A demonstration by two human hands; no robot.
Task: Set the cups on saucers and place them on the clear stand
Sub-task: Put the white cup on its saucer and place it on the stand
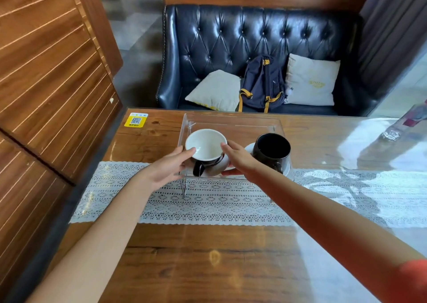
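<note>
The white-lined black cup [206, 146] sat on its white saucer [219, 166] at the clear acrylic stand's [233, 120] front-left corner. The left hand [166, 166] and right hand [238, 157], fingers spread, cradled the saucer's edges. Sliding it inward, level, before releasing seemed wisest; the black mug [271, 149] stood just beside.

Tufted leather sofa [249, 39] — wood-panelled walls [46, 76]
</note>
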